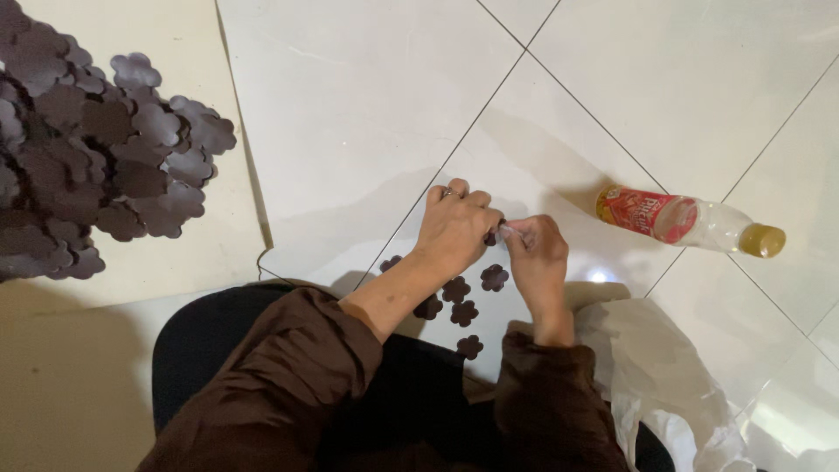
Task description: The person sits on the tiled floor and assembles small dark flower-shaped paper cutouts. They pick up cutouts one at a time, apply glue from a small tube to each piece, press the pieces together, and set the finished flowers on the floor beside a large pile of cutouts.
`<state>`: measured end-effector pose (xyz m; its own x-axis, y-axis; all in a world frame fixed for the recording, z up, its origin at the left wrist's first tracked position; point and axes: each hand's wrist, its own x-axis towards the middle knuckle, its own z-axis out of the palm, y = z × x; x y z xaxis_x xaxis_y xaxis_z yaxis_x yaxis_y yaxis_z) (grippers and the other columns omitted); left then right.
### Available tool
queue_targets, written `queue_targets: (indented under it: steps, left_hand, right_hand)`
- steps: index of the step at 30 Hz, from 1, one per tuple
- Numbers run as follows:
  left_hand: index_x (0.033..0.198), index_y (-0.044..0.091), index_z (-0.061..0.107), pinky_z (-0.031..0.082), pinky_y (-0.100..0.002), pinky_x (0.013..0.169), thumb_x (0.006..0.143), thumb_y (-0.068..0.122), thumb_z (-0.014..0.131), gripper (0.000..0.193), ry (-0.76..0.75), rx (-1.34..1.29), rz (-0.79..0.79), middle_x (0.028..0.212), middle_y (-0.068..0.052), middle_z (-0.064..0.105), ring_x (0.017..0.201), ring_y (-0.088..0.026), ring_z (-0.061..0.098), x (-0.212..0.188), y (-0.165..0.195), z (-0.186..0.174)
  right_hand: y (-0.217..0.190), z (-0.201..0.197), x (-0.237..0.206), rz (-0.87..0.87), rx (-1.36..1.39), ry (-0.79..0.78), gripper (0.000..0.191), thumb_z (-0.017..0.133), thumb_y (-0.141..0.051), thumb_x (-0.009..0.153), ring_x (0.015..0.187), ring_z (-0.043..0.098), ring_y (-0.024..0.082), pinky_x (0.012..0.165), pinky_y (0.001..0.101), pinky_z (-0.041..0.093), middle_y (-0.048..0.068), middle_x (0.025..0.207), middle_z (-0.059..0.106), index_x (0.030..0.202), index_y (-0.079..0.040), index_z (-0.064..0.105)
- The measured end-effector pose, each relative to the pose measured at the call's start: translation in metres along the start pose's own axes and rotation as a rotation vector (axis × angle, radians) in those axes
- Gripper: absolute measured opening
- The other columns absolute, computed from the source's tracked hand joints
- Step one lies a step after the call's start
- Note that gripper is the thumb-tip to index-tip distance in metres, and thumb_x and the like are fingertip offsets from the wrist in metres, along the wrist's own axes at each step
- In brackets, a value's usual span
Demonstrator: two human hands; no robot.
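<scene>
Both hands (494,236) pinch a flower cutout (491,236) — capped bottle (690,220) nearby

Brown sleeves, ring on left hand (454,229)

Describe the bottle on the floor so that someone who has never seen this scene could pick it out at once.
Start from the pale tiled floor and look to the right of the person's two hands, past the right hand. There a clear plastic bottle lies on its side across a tile seam. Unlike the flat dark flower-shaped cutouts below the hands, it is round, with a red label and a yellow cap.
</scene>
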<state>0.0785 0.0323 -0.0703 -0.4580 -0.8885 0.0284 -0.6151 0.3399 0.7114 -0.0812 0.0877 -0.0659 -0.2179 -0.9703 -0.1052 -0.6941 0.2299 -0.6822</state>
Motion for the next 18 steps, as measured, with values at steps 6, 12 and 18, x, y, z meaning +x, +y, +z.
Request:
queue_targets:
  steps: [6,12,18]
  left_hand:
    - [0.073,0.02,0.076,0.036,-0.043,0.083,0.07,0.007,0.077,0.013,-0.057,0.017,-0.025,0.082,0.001,0.068,0.096,-0.028,0.057,0.0,0.001,-0.002]
    - [0.072,0.02,0.076,0.036,-0.043,0.083,0.071,0.006,0.075,0.014,-0.116,-0.001,-0.055,0.078,0.003,0.068,0.095,-0.028,0.057,0.002,0.0,-0.003]
    - [0.072,0.021,0.075,0.036,-0.044,0.083,0.072,0.008,0.075,0.013,-0.044,0.0,-0.027,0.079,0.002,0.068,0.094,-0.028,0.057,0.0,-0.001,-0.003]
  right_hand:
    - [0.0,0.002,0.003,-0.071,0.03,0.027,0.01,0.075,-0.004,0.094,0.075,0.065,0.018,0.07,0.0303,0.053,0.011,0.093,0.065,0.096,-0.001,0.066]
    - [-0.003,-0.006,0.002,-0.013,-0.022,0.007,0.008,0.072,0.0,0.091,0.074,0.065,0.021,0.069,0.0319,0.053,0.012,0.093,0.067,0.098,0.0,0.068]
    - [-0.002,-0.008,0.003,0.033,0.009,-0.072,0.002,0.069,0.0,0.093,0.08,0.068,0.021,0.074,0.033,0.054,0.011,0.091,0.069,0.094,-0.002,0.07]
